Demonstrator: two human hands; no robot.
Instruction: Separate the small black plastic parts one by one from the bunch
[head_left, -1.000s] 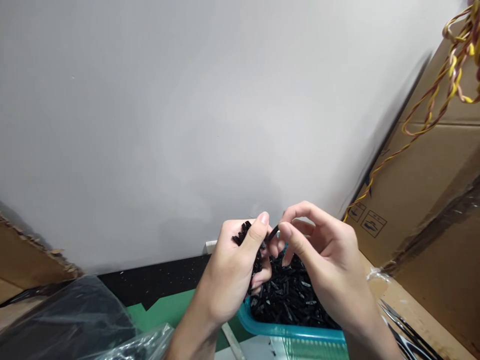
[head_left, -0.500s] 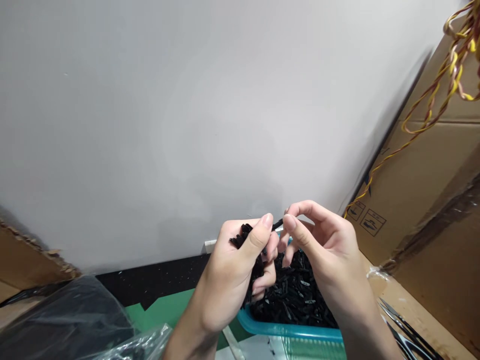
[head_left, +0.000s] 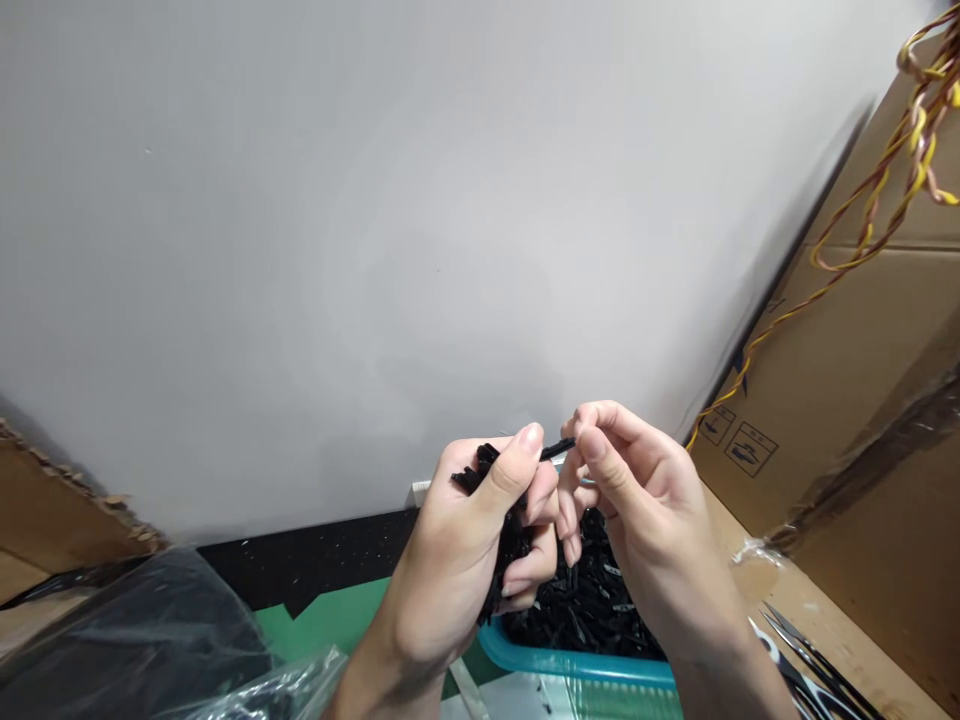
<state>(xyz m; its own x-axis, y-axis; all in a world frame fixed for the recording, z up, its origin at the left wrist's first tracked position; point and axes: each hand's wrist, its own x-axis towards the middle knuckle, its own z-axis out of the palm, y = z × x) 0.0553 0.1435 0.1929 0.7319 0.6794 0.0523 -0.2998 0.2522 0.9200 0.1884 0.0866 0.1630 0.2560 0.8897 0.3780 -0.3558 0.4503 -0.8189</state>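
Head view: right fingers [head_left: 589, 445] pinch a black piece [head_left: 556, 450] protruding from left fingers' [head_left: 517, 465] clutched bundle [head_left: 480, 470].

Black plastic pieces [head_left: 585, 600] fill a teal tray [head_left: 555, 660] at lower centre; the wall [head_left: 375, 250] is plain grey-white. At right, a brown cardboard box [head_left: 847, 370] carries dark printed symbols, with twisted yellow, red and brown wires [head_left: 892, 170] at upper right; the mat [head_left: 337, 615] at bottom is green.

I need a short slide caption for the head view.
Left hand holds small black plastic pieces; right hand pinches one above a teal plastic tray.
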